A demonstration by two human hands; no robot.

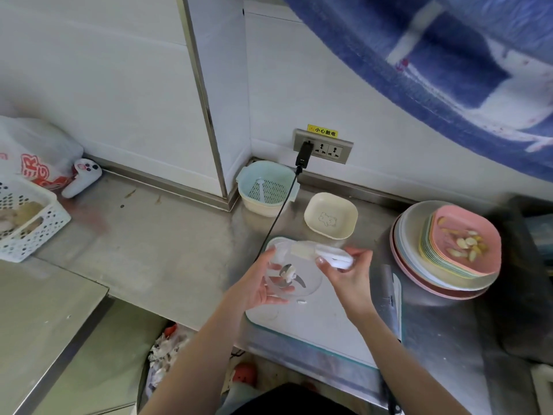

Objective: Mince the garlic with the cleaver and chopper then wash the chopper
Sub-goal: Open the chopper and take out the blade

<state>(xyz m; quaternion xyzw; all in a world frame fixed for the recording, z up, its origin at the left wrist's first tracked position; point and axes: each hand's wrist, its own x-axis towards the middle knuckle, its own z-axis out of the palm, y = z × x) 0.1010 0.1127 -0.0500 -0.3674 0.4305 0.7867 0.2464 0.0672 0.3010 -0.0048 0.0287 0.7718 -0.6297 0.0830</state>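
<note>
Head view: the left hand (257, 283) cups the clear chopper bowl (294, 277) above the cutting board (317, 322), fingers curled round its wall, tilting it, likely to expose the blades (288, 275). Beside it the right hand (350, 274) pinches the white chopper lid (332, 256), lifted clear, above the board's far edge.

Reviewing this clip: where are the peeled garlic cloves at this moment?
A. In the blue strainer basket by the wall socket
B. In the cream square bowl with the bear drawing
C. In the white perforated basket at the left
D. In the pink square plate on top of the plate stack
D: the pale peeled garlic cloves lie in the pink square plate topping the stack at the right.
</note>
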